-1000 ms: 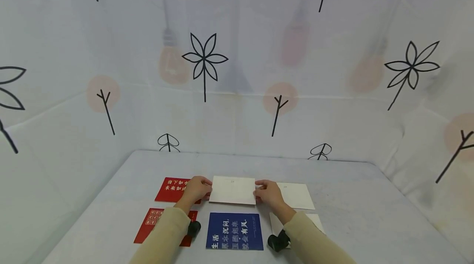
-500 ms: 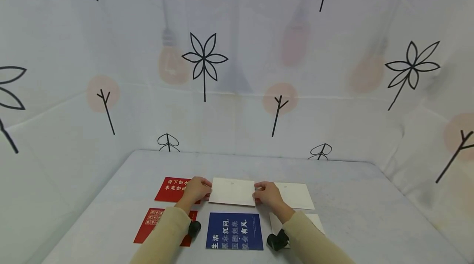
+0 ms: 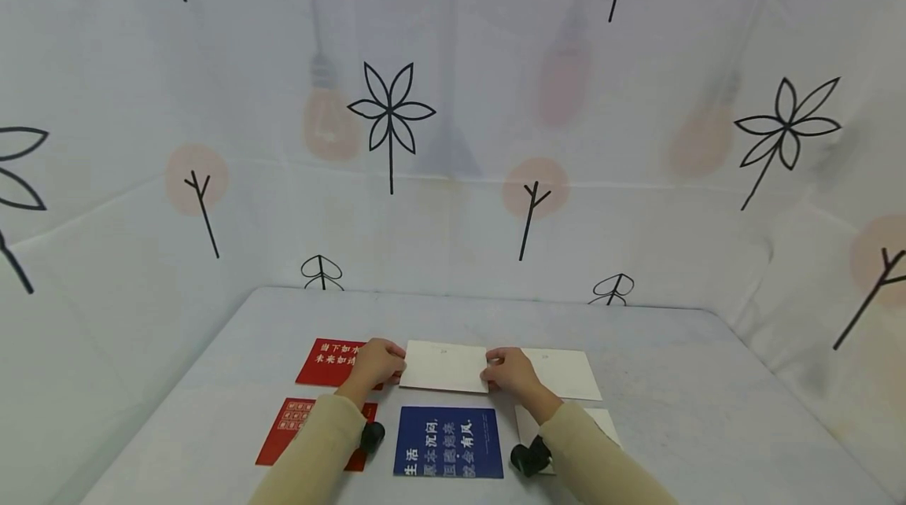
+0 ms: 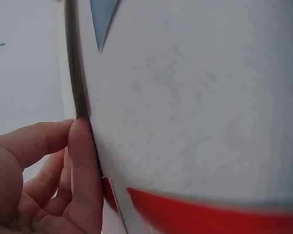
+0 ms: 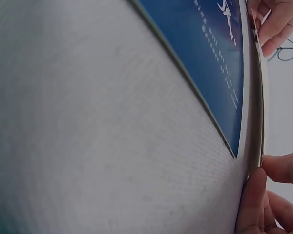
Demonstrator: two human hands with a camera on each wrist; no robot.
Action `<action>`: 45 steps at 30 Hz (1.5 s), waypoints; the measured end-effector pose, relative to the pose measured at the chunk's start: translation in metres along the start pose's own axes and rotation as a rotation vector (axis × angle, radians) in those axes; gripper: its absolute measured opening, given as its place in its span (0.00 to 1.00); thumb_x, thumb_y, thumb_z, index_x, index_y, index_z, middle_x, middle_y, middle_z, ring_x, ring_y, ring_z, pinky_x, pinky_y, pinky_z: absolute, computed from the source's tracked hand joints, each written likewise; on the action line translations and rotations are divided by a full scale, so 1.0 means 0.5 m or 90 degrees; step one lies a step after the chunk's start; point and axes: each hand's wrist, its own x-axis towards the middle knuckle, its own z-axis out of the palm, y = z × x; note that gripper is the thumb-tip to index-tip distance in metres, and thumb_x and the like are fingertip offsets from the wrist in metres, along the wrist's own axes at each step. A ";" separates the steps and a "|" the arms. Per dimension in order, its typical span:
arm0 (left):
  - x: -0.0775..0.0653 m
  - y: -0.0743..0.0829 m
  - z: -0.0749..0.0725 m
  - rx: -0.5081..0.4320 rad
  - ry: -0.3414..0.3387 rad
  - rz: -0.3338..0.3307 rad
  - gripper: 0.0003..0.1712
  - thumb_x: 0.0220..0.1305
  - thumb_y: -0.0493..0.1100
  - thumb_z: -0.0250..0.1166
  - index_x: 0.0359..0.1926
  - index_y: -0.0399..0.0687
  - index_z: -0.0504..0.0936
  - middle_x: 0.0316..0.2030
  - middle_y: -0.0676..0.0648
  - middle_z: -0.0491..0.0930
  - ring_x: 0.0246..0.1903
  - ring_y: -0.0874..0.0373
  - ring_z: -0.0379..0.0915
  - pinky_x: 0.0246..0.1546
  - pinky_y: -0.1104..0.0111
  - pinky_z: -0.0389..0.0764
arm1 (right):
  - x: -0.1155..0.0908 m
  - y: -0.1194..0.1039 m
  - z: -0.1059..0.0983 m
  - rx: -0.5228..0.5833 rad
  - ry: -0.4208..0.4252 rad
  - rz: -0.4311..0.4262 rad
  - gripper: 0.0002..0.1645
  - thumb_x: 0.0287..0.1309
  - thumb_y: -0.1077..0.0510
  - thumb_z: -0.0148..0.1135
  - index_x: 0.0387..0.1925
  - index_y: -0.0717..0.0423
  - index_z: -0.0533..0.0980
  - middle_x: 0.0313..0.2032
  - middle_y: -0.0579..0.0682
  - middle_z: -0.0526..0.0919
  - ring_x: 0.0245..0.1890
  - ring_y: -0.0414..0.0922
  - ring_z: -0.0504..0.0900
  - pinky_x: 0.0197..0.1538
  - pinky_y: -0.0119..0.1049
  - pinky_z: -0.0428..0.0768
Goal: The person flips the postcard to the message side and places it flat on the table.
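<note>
Near white card (image 3: 443,367), blue “生活” card (image 3: 449,443)

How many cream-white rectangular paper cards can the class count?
3: back-centre card, back-right card, and front-right card, partly hidden behind the beige right sleeve. Others could be hidden underneath.

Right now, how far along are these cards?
Looks done: two red cards, the blue card and two right-side white cards, laid out.
In hand: the far middle white card, side edges pinched by the left hand and right hand.
Left, probably: letting go, completing two rows of three.
</note>
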 end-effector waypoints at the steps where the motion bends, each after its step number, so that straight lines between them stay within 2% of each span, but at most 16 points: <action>1: 0.000 0.000 0.000 0.001 0.000 -0.004 0.09 0.54 0.34 0.65 0.38 0.37 0.81 0.25 0.45 0.77 0.21 0.57 0.75 0.23 0.68 0.77 | 0.000 0.000 0.000 0.000 -0.001 0.000 0.24 0.45 0.69 0.66 0.47 0.73 0.74 0.31 0.54 0.79 0.23 0.41 0.79 0.29 0.36 0.79; 9: 0.001 -0.001 0.001 0.012 -0.001 0.006 0.10 0.52 0.34 0.66 0.38 0.38 0.81 0.25 0.45 0.77 0.20 0.57 0.75 0.23 0.68 0.77 | 0.001 -0.001 -0.001 -0.013 -0.008 0.002 0.24 0.45 0.68 0.66 0.47 0.73 0.74 0.33 0.56 0.79 0.23 0.41 0.79 0.29 0.36 0.79; 24: -0.010 0.007 0.000 0.048 0.000 0.021 0.14 0.51 0.34 0.67 0.40 0.37 0.80 0.26 0.46 0.76 0.21 0.57 0.74 0.24 0.67 0.76 | 0.001 -0.007 0.000 -0.019 -0.019 -0.001 0.25 0.43 0.68 0.67 0.46 0.73 0.74 0.30 0.54 0.78 0.22 0.42 0.79 0.28 0.36 0.78; 35: -0.005 0.003 0.004 0.059 0.004 0.020 0.16 0.49 0.35 0.68 0.41 0.38 0.80 0.27 0.46 0.76 0.21 0.56 0.73 0.24 0.66 0.75 | 0.001 -0.011 0.001 -0.058 -0.007 0.008 0.25 0.42 0.67 0.67 0.46 0.71 0.75 0.33 0.55 0.78 0.23 0.41 0.76 0.28 0.35 0.76; 45: -0.004 0.006 0.005 0.056 -0.001 0.008 0.18 0.47 0.34 0.68 0.42 0.38 0.79 0.24 0.45 0.75 0.19 0.56 0.72 0.21 0.69 0.74 | -0.001 -0.012 0.002 -0.094 -0.002 -0.006 0.25 0.41 0.67 0.68 0.46 0.70 0.75 0.32 0.55 0.77 0.27 0.45 0.74 0.30 0.37 0.76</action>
